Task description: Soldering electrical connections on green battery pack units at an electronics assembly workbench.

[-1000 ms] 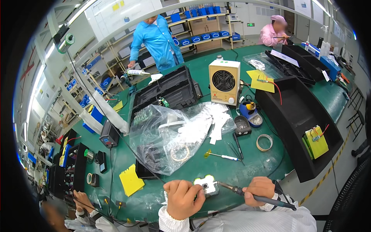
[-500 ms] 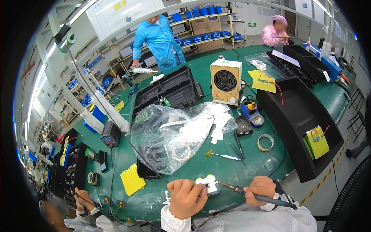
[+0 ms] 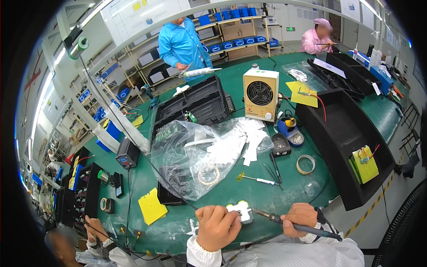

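My right hand (image 3: 300,219) is closed round the handle of a soldering iron (image 3: 272,217), whose metal tip points left at the right edge of a small white block-like part (image 3: 242,211) with yellow-green edges. My left hand (image 3: 217,228) is closed, thumb and forefinger pinched together at the left side of that part. A dark thin strand (image 3: 171,184), which looks like solder wire, runs down from a spool (image 3: 79,48) on a stand into this hand. What exactly lies between the fingertips is hidden. The white part rests at the near edge of the green table.
Ahead lie a clear plastic bag (image 3: 187,155) with white strips, yellow sheets (image 3: 152,207), a white-tipped screwdriver-like tool (image 3: 261,180), a tape roll (image 3: 305,164) and an ionizer-like fan (image 3: 260,95). A long black tray (image 3: 351,142) stands right. A co-worker's hands (image 3: 97,229) are at left.
My left hand and the white part have shifted very slightly right; the soldering iron stays. Across the table, the person in blue has moved the white tube rightward and up.
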`<state>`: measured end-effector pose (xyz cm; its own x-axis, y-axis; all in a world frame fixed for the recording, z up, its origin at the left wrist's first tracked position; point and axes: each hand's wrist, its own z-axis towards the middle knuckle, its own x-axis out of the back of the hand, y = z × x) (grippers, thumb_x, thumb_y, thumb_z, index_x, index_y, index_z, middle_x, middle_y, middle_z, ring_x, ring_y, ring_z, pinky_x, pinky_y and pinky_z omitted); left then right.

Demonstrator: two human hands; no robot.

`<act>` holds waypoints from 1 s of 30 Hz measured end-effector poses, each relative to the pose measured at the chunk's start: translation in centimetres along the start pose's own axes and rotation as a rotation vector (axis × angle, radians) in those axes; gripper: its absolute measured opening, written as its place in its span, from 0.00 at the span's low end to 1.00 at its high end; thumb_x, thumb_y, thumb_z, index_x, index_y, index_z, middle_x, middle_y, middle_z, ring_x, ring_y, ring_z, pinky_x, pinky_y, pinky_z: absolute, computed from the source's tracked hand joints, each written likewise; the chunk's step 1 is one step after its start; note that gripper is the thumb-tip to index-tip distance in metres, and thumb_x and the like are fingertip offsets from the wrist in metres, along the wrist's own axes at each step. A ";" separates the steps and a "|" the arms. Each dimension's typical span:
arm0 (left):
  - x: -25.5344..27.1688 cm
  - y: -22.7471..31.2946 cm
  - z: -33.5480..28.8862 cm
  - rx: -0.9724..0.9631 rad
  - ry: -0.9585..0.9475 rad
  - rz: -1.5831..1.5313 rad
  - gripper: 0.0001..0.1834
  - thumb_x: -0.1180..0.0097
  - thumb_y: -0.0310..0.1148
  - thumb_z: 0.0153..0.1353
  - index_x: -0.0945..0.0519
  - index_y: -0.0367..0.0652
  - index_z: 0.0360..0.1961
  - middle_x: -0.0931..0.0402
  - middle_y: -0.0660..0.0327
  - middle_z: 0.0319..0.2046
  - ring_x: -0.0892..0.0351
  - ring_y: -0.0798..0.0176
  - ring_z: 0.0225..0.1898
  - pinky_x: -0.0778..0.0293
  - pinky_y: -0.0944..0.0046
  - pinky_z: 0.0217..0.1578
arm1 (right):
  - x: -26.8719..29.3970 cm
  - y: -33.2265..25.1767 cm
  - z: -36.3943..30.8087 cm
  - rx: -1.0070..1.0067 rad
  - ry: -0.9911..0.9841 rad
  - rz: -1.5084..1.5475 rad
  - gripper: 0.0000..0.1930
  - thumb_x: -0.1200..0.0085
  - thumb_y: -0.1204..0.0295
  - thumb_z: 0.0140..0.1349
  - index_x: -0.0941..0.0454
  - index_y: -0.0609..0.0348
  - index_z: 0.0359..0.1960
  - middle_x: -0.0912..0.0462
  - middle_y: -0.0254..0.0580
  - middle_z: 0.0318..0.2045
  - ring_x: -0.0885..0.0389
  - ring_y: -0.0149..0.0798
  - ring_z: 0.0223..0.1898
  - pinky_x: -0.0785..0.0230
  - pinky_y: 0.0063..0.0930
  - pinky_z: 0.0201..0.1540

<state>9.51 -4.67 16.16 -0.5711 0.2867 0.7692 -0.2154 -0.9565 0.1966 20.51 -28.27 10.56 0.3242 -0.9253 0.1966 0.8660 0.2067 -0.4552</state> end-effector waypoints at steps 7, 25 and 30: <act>1.6 0.2 -0.4 0.031 0.015 0.107 0.10 0.33 0.30 0.44 0.16 0.53 0.30 0.29 0.72 0.28 0.30 0.64 0.36 0.44 0.59 0.42 | 0.0 -0.1 0.0 0.004 0.010 0.019 0.04 0.39 0.80 0.48 0.18 0.68 0.26 0.24 0.39 0.15 0.27 0.36 0.12 0.36 0.27 0.16; 6.9 -2.4 -6.8 0.224 0.261 0.160 0.07 0.40 0.22 0.50 0.17 0.41 0.32 0.20 0.56 0.32 0.26 0.50 0.36 0.35 0.52 0.45 | 0.6 -2.0 3.2 -0.229 -0.005 -0.213 0.05 0.38 0.72 0.57 0.19 0.61 0.31 0.21 0.40 0.18 0.26 0.38 0.16 0.35 0.30 0.20; 6.6 -3.8 -9.6 0.342 0.290 0.123 0.09 0.38 0.24 0.42 0.18 0.45 0.28 0.23 0.62 0.32 0.31 0.52 0.40 0.39 0.53 0.46 | -1.8 -3.5 6.4 -0.359 -0.140 -0.005 0.10 0.40 0.68 0.62 0.18 0.64 0.35 0.18 0.47 0.25 0.20 0.42 0.23 0.28 0.32 0.26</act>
<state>-1.07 1.32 14.63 -0.7842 0.1269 0.6074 0.1136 -0.9330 0.3416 19.35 -25.28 17.31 0.3906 -0.8685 0.3051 0.6875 0.0548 -0.7242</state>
